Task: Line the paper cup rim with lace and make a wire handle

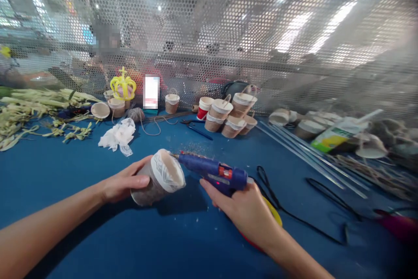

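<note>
My left hand [122, 182] is wrapped round a paper cup [159, 177] with a white lace band at its rim, holding it tilted on its side with the mouth facing right. My right hand [243, 209] grips a blue hot glue gun [212, 172] whose nozzle touches the cup's rim. The gun's black cord [294, 213] trails off to the right across the blue table [65, 170]. Something yellow and red sits partly hidden under my right hand.
Finished lace-rimmed cups [228, 118] stand in a cluster at the back centre, with a yellow crown [123, 84] and more cups to the left. White lace scraps [117, 136], green leaf strips [39, 113], clear glue sticks [300, 150], a twine ball and a perforated screen [228, 31] surround the work area.
</note>
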A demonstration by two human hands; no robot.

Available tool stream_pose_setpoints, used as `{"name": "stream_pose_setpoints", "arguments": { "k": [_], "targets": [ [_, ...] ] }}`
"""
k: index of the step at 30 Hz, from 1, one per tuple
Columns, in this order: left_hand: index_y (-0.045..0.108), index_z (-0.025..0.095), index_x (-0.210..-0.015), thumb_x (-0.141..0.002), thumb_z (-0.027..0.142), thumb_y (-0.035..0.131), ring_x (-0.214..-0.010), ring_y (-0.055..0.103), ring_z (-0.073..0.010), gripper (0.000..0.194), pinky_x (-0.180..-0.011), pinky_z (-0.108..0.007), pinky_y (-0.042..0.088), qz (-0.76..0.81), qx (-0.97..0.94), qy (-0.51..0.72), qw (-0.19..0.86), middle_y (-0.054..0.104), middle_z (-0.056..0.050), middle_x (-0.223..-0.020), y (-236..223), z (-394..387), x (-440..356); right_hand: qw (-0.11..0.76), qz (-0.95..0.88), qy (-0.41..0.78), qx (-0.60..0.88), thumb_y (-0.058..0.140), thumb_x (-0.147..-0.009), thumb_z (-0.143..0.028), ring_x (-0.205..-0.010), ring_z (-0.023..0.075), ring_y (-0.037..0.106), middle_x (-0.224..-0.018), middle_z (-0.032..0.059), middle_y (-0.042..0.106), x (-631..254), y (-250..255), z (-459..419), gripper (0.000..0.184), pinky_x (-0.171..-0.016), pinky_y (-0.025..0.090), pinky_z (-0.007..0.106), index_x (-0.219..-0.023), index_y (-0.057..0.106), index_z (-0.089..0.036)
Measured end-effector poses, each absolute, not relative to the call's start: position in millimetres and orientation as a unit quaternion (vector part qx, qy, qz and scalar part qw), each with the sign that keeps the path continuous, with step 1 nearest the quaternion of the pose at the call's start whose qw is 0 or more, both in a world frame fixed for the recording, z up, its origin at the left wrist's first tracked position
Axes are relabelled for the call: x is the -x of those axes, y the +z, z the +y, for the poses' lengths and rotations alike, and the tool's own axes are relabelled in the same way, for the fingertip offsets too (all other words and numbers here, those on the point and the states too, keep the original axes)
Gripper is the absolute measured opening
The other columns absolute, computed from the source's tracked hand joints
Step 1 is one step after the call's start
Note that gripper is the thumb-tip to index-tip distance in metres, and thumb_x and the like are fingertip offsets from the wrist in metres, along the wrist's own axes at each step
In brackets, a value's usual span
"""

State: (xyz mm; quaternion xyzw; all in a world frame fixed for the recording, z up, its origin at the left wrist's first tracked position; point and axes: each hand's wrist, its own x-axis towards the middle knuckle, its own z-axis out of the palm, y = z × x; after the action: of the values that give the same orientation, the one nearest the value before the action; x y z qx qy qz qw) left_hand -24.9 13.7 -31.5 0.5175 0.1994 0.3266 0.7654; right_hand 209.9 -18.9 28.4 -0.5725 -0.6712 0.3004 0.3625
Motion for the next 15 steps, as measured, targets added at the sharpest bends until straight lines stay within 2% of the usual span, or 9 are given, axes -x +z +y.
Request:
{"name": "stream_pose_setpoints", "arguments": {
  "k": [7,15],
  "targets": [
    [0.031,0.016,-0.130,-0.068,0.040,0.063,-0.072,0.060,-0.0189,0.074,-0.056,-0.024,0.047,0.188,-0.521,0.340,0.760,0.063,-0.012,-0.094,-35.5,13.4,26.9,0.381,-0.706,0.262,0.537,0.055,-0.071,-0.026,-0.056,0.0183,0.062,-0.046,0.0001,0.057,-208.6,27.1,-18.4,0.010,-0.056,0.050,0.028,-0.065,0.060,-0.020],
    [0.036,0.015,-0.126,-0.069,0.039,0.063,-0.072,0.060,-0.0170,0.067,-0.057,-0.023,0.046,0.188,-0.527,0.340,0.756,0.064,-0.010,-0.092,-31.4,13.0,26.9,0.376,-0.703,0.260,0.546,0.055,-0.070,-0.027,-0.056,0.0183,0.061,-0.048,0.0003,0.057,-207.7,26.3,-19.0,0.010,-0.055,0.050,0.028,-0.064,0.059,-0.020]
  ]
}}
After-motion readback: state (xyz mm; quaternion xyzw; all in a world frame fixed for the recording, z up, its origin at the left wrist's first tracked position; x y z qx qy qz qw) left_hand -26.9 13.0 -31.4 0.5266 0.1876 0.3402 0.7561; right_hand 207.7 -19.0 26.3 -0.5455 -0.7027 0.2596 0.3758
